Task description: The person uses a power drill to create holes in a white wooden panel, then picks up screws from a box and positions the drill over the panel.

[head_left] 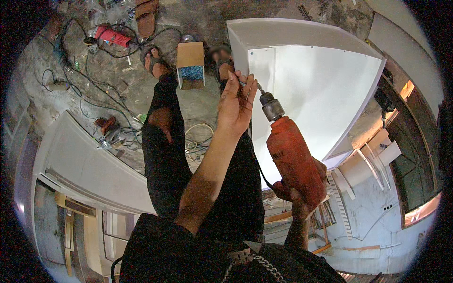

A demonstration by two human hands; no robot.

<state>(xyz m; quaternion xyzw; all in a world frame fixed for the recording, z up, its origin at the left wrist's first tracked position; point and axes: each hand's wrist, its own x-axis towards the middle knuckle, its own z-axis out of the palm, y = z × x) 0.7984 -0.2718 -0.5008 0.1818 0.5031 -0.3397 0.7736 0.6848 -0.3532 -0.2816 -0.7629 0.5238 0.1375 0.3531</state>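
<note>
My right hand (pixel 295 193) is wrapped round the rear of an orange-red power drill (pixel 290 146), whose dark chuck points up and away from me. A thin bit (pixel 260 88) sticks out of the chuck, close to the fingertips of my left hand (pixel 236 104). The left fingers are bent together around something small and bluish that I cannot make out. Beside them stands a white box-shaped panel piece (pixel 302 89), with small screw heads along its far edge. Between my feet sits an open cardboard box (pixel 190 55) full of small blue pieces.
A red power tool (pixel 112 36) lies on the concrete floor at the far left, among tangled cables (pixel 101 96). A coiled pale cord (pixel 199 137) lies between my legs. Another white panel piece (pixel 89 148) stands at left. Wood strips (pixel 373 165) are on the right.
</note>
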